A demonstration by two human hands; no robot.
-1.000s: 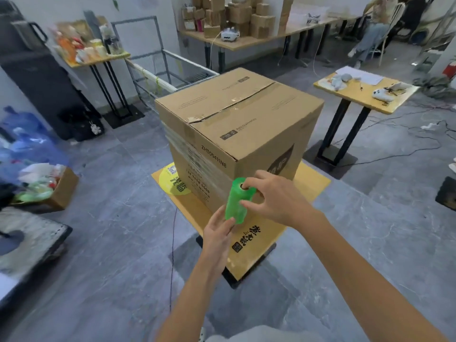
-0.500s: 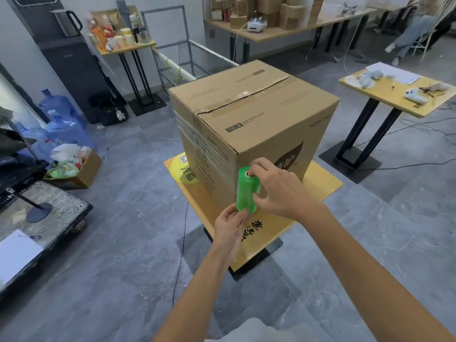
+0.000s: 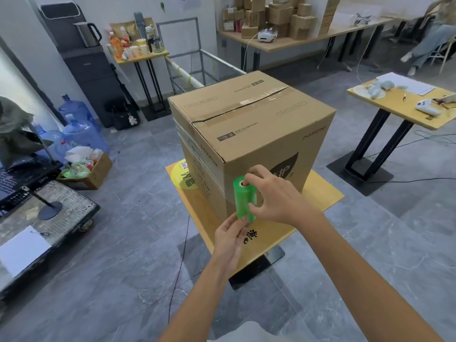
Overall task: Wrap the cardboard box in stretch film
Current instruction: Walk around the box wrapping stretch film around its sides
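A large taped cardboard box (image 3: 251, 134) stands on a small yellow-topped table (image 3: 318, 196). Clear stretch film bands its left face. A green stretch film roll (image 3: 243, 201) is held upright against the box's near corner. My right hand (image 3: 274, 196) grips the roll from the right, with a finger in the top of its core. My left hand (image 3: 230, 234) holds the roll's lower end from below.
A second yellow table (image 3: 399, 102) with papers and a controller stands to the right. At left are a flat cart (image 3: 49, 218), a box of rubbish (image 3: 86, 169) and water bottles (image 3: 79, 129). A wire rack (image 3: 195, 67) stands behind the box. A cable (image 3: 181, 265) runs across the floor.
The view has shifted around the box toward its right face. Both hands and the roll stay at the near corner, the roll now more upright.
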